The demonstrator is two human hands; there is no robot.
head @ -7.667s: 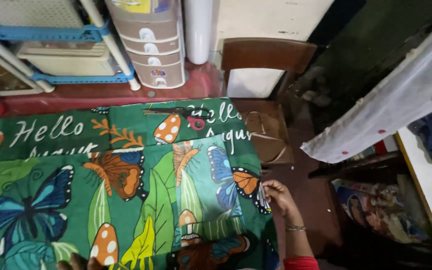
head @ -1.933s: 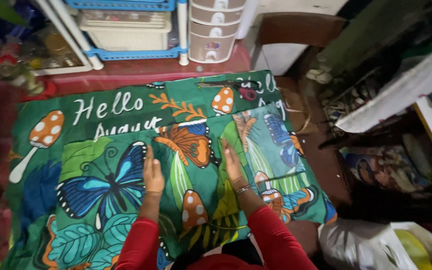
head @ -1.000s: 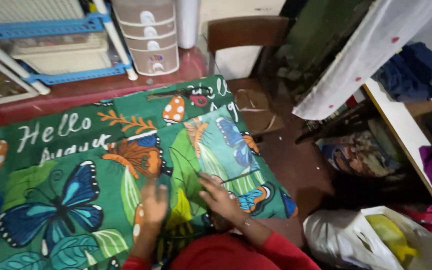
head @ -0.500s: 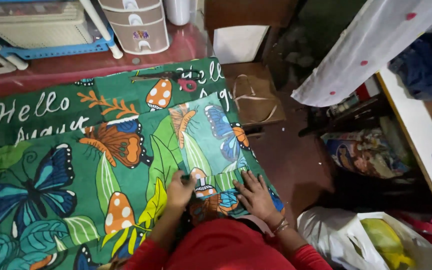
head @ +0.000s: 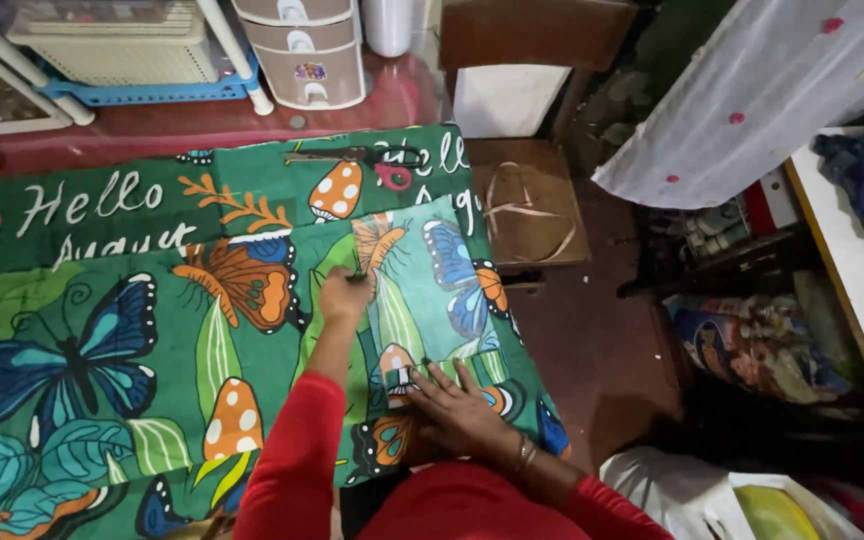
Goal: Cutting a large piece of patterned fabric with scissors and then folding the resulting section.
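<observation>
Green printed cloth [head: 102, 300], butterflies and spotted mushrooms all over it, is spread flat over a low bench [head: 152, 110] with a dark red top, and it hangs off the near edge toward the person. A smaller folded layer of the same print [head: 422, 290] lies on the right part of it.

Left hand [head: 344, 295] is closed up, pinching the fabric near the far corner of that folded layer. Right hand [head: 457, 405] is open, palm down, fingers spread, pressing the near edge flat. Both sleeves are red.

Handling-wise, I'd say this stuff is light, soft and totally floppy. It creases where it's folded and lies limp wherever it's dropped, so no stiffness to rely on. Looks like plain woven cotton, probably not slippery, but layers will slide on each other if nothing pins them. Best places to grab: corners and the folded edge, pinch with fingertips, keep the other palm flat as an anchor. Not fragile at all.

A pair of scissors with a pink handle [head: 377, 165] sits on the cloth at the far edge. Plastic drawers [head: 302, 50] and a wooden chair [head: 522, 200] stand beyond.
</observation>
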